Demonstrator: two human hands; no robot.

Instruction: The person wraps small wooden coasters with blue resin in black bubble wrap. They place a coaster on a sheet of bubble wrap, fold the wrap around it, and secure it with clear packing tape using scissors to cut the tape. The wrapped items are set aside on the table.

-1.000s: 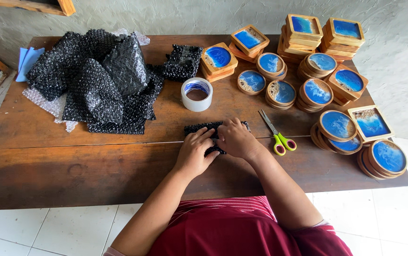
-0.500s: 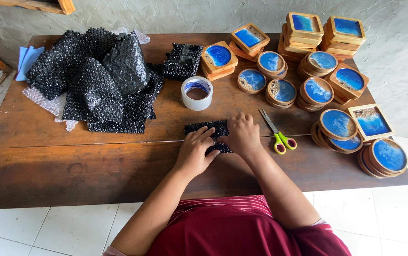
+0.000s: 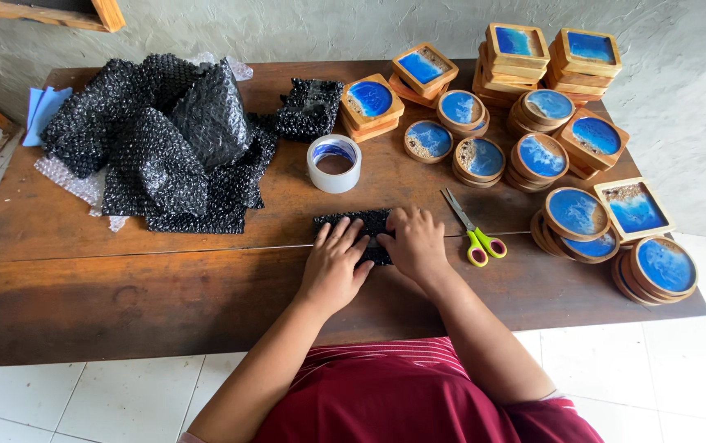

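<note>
I am seeing both sets of fingers lying flat and nearly straight, pressing down on one small black bubble-wrap parcel [image 3: 354,223] at the centre of the frame; neither hand is curling round it. The left hand [image 3: 334,264] is spreading its fingers over the parcel's lower left part, and the right hand [image 3: 415,244] is covering its right end, knuckles slightly raised. The parcel is looking like a flat, dark rectangle with a bubbly, glinting surface, lying on the table [image 3: 123,287] just above the long seam between the boards. Both forearms are coming up from the bottom of the frame and angling in toward each other, wrists low over the wood.

Just above the parcel one roll of tape [image 3: 334,163] is standing on its flat side. Just right of the right hand one pair of scissors [image 3: 469,227] with yellow-green handles is lying shut. At upper left one heap of black wrap [image 3: 152,139] is piling up, with clear wrap and a blue cloth [image 3: 42,111] showing at its left edge. One more wrapped black bundle [image 3: 310,107] is sitting at top centre. Across the right of the frame I am counting roughly a dozen stacks of wooden coasters [image 3: 543,154] with blue centres, some round and some square.
</note>
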